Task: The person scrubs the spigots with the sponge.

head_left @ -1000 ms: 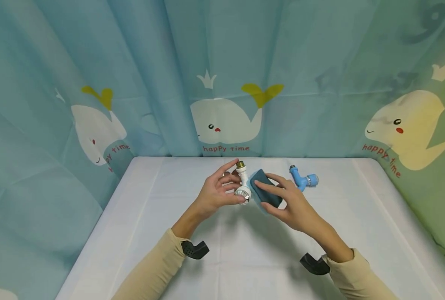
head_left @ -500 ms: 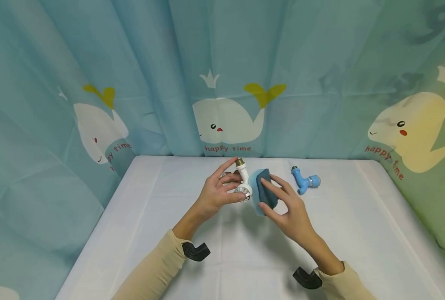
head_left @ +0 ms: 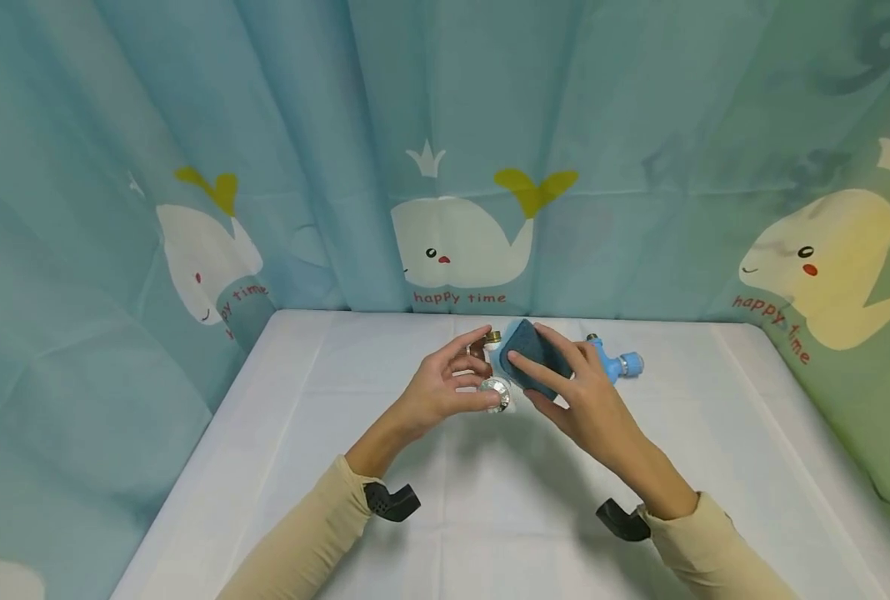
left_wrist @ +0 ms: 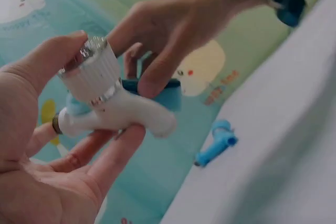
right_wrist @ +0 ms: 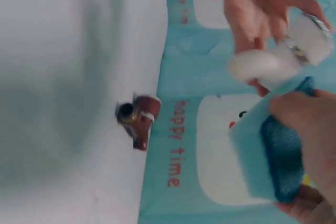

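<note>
My left hand (head_left: 445, 387) holds a white water tap (left_wrist: 131, 111) up off the table, thumb on its clear-and-silver knob (head_left: 499, 395) and fingers along the body. The tap's brass threaded end (head_left: 493, 337) points away from me. In my right hand (head_left: 591, 408) is a two-tone blue sponge (head_left: 523, 340), pinched between thumb and fingers. From the head view the sponge covers most of the tap's middle; in the right wrist view [its pale side] it lies right against or very near the tap, and contact is hard to tell through the blur.
A blue tap (head_left: 629, 364) lies on the white-covered table (head_left: 505, 533), beyond my right hand. A reddish-brown tap (right_wrist: 140, 121) rests near the table's far edge, mostly behind my left hand in the head view. A whale-print curtain (head_left: 302, 125) surrounds the table's back and sides.
The sponge has swung up and left, turning its dark face toward the head camera and now covering the tap's middle. The white tap has shifted slightly right; my left hand keeps its hold.
</note>
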